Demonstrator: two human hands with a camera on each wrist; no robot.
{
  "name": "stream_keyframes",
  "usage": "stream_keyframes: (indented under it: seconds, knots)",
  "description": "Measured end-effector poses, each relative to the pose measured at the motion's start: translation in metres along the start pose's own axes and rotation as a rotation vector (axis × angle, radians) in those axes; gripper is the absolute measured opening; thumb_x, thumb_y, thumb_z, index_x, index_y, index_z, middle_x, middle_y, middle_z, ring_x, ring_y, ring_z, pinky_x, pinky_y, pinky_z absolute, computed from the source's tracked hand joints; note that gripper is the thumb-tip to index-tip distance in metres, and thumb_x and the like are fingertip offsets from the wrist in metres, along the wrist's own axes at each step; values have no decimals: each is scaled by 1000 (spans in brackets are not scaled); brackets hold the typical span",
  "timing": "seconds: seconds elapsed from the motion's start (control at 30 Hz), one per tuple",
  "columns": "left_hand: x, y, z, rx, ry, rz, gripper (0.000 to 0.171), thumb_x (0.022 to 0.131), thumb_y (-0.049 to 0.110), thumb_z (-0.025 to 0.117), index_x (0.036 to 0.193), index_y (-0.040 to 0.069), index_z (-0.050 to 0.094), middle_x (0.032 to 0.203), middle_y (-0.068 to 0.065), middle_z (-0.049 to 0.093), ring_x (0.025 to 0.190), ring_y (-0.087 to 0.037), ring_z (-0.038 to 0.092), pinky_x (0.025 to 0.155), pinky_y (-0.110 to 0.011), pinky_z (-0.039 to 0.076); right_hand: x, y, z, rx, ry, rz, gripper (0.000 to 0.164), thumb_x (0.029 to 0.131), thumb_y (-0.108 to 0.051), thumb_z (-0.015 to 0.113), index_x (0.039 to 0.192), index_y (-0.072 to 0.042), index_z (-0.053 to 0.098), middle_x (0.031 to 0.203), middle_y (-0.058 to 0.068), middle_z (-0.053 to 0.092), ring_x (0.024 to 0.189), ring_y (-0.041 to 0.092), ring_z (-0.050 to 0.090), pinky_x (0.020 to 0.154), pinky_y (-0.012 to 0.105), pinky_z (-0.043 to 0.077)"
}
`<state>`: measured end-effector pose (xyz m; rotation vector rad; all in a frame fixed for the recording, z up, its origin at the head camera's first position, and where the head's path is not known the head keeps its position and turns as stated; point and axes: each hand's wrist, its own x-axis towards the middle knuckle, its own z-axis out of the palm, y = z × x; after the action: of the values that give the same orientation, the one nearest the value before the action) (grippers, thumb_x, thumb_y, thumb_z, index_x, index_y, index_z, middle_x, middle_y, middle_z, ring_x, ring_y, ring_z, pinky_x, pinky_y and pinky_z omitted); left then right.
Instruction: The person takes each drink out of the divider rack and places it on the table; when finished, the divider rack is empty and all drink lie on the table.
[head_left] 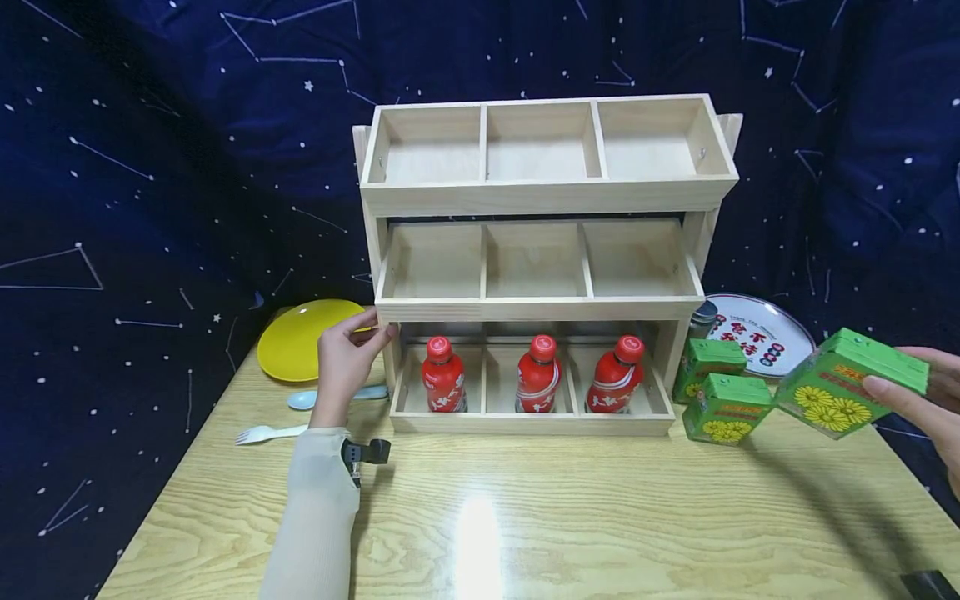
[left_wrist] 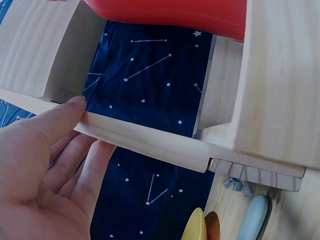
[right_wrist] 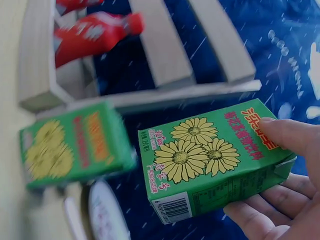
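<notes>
My left hand grips the left upright of a wooden three-tier rack, thumb on one face and fingers on the other. At the right, my right hand holds a green drink carton with yellow flowers, its thumb on the printed face and fingers beneath. The carton is tilted and raised over the table's right side. Two more green cartons stand by the rack's right end, a front one and one behind. Three red bottles, including a middle one, stand in the bottom tier's compartments.
Left of the rack lie a yellow plate, a light blue spoon and a white fork. At the back right, a white printed plate leans behind the cartons, beside a dark-lidded jar. A starry dark cloth hangs behind.
</notes>
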<state>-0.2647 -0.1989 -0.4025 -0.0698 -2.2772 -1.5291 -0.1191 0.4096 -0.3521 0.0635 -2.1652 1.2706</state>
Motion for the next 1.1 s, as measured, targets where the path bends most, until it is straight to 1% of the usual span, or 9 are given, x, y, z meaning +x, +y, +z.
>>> stream_keyframes:
  seconds: [0.2,0.27,0.4,0.57,0.73,0.87,0.97,1.07,1.1]
  knots:
    - [0,-1,-2,11,12,22,45,84,31,81,125,15,70,110,-7,72,90,-23,71,75,-25,58,-6,28,-4,8,57,86,48,85,16,64,107,-26,67,86,-28,66,72,-12,61,67,2,46]
    - [0,-2,-2,6,10,24,45,84,32,81,125,16,70,111,-6,71,90,-22,71,75,-24,58,-8,34,-3,78,84,126,46,81,18,67,104,-22,70,83,-24,69,69,-10,62,63,2,46]
    - [-1,-3,-2,-10,4,23,45,84,31,81,125,15,70,115,-6,70,92,-21,71,77,-26,58,-11,44,0,133,50,229,42,81,14,71,101,-23,70,80,-21,69,69,-9,63,58,5,47]
    - [-1,-2,-1,-19,5,26,44,84,29,81,125,14,70,116,-7,70,93,-22,71,79,-29,59,-13,56,6,-73,-22,359,41,82,-8,81,101,-37,59,80,-32,61,70,-14,56,55,5,44]
    - [1,-3,1,-13,6,31,44,84,28,80,125,13,70,119,-7,69,95,-22,71,81,-32,59,-14,63,14,-275,-40,379,37,80,-27,85,97,-40,55,73,-39,54,67,-18,51,52,8,42]
    - [1,-3,1,-1,9,31,43,85,27,80,124,13,70,117,-8,70,93,-23,71,80,-33,59,-16,65,20,-295,-57,382,33,80,-30,85,100,-30,58,73,-37,54,66,-17,53,51,9,43]
    - [1,-3,0,2,5,26,43,85,26,80,125,13,70,115,-8,70,92,-23,71,80,-34,59,-18,68,21,-274,-82,389,35,80,-29,84,103,-23,58,74,-37,54,66,-17,54,52,9,45]
    - [1,-2,0,1,2,20,44,85,26,80,125,13,70,116,-9,70,93,-24,71,81,-34,59,-19,70,21,-282,-109,381,38,81,-31,84,105,-23,55,76,-38,53,67,-19,54,53,8,45]
    - [0,-2,0,3,1,19,44,85,27,80,126,13,69,116,-8,70,93,-24,71,81,-35,59,-20,71,21,-295,-117,373,42,81,-33,83,110,-18,57,77,-39,53,68,-19,53,53,8,45]
